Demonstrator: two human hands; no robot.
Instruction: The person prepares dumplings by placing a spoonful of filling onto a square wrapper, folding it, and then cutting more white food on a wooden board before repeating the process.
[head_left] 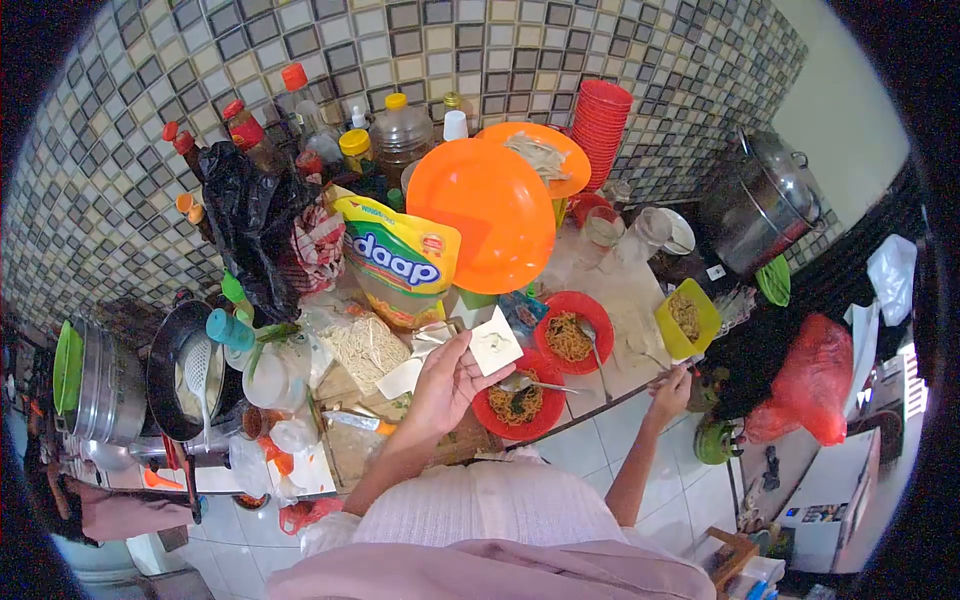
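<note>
My left hand (447,388) pinches a white square packet (493,346) with a small dark greenish patch on its face. The packet is raised above the counter, beside two red bowls. Noodles with greens fill the nearer red bowl (519,408), and a spoon lies across it. A second red bowl (573,333) behind it also has noodles and a utensil. Further right, my right hand (669,394) is closed at the counter edge, its fingertips at the end of a thin metal spoon (652,354). Just beyond it stands a yellow-green square bowl (689,318) of noodles.
Dry noodles (367,350) in clear plastic and a knife (361,422) lie on a wooden board. Behind stand a yellow-green pouch (395,262), a large orange plate (480,215) and stacked red bowls (601,130). A wok (180,370) is left; a steel pot (760,200) is right.
</note>
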